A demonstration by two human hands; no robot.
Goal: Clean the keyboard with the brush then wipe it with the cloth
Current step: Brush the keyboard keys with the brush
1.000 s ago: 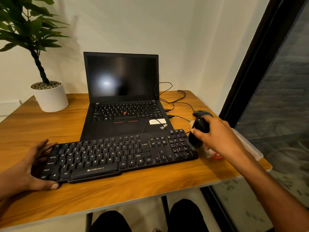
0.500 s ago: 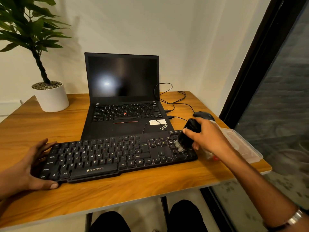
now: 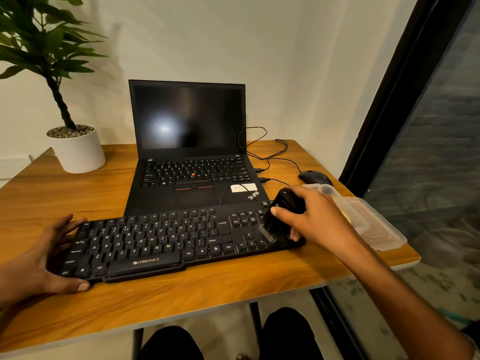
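Observation:
A black Zebronics keyboard (image 3: 166, 242) lies across the front of the wooden table (image 3: 207, 289). My right hand (image 3: 314, 219) grips a black brush (image 3: 279, 219) with its bristles down on the number pad at the keyboard's right end. My left hand (image 3: 39, 258) rests on the keyboard's left end, fingers spread along the back edge and thumb at the front corner. No cloth shows clearly; something pale lies inside the plastic container, hidden partly by my right hand.
An open black laptop (image 3: 192, 157) stands right behind the keyboard, cables trailing to a black mouse (image 3: 314, 178). A clear plastic container (image 3: 371, 224) sits at the table's right edge. A potted plant (image 3: 75, 146) stands back left. A dark window frame runs along the right.
My right hand carried the brush leftward from beside the keyboard's right end onto the number pad, bristles now touching the keys. My left hand stayed in place.

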